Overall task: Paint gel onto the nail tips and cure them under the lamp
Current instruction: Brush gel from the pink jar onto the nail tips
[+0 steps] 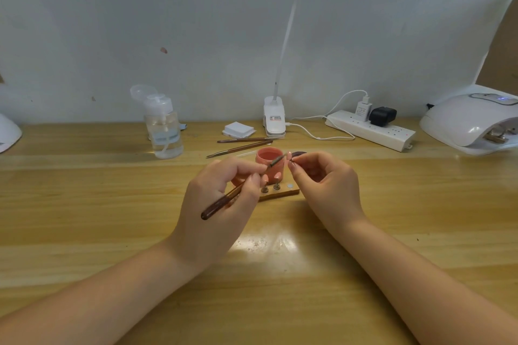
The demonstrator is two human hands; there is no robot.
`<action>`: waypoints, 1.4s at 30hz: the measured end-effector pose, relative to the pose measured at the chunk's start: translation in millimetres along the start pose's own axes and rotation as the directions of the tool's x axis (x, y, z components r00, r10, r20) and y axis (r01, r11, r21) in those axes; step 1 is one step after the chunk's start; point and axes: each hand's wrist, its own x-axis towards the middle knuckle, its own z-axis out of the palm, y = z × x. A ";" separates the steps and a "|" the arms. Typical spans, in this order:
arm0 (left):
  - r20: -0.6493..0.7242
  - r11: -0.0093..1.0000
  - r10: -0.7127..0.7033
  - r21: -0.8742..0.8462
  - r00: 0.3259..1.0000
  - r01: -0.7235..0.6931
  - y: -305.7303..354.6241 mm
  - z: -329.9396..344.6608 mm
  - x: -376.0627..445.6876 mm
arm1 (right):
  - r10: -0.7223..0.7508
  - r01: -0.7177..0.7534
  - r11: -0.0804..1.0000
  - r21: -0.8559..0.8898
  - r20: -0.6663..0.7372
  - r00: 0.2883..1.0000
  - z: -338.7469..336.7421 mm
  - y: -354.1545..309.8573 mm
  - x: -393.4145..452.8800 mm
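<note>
— Painting looks to be the step in hand: the nail tip [288, 156], pink, is held up just above the open gel pot [269, 164], and the brush [241, 187] has its bristle end right against it.

— Who holds what?

— The right hand [328, 182] pinches the tip's little stand between finger and thumb; the left hand [221, 196] grips the brush like a pen. The hands are close but not touching.

— And the rest?

— Two more pink tips stand on the wooden holder [280, 193] behind the hands, beside one bare peg spot. The curing lamp [471, 123] sits well apart at the table's right end.

— Next?

— I'd judge a steady, thin stroke, then carrying the tip across to that lamp without smudging.
</note>
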 end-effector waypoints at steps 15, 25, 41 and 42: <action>0.055 1.000 -0.025 -0.012 0.998 0.026 -0.9 0.2 0.7 | -0.017 0.017 1.000 0.019 0.018 1.000 -0.6 -0.9 -1.4; 0.069 1.000 -0.019 -0.010 0.997 0.020 -0.4 0.1 0.1 | -0.015 0.015 1.000 0.005 0.022 1.000 -0.7 0.0 -0.9; 0.048 0.998 -0.013 -0.054 0.999 0.016 4.1 0.3 1.1 | -0.023 0.023 1.000 0.008 0.014 1.000 0.1 -0.5 -1.1; 0.057 0.999 -0.015 -0.039 0.998 0.017 2.8 0.6 0.7 | -0.024 0.024 1.000 0.012 0.012 1.000 -0.1 -0.3 -1.1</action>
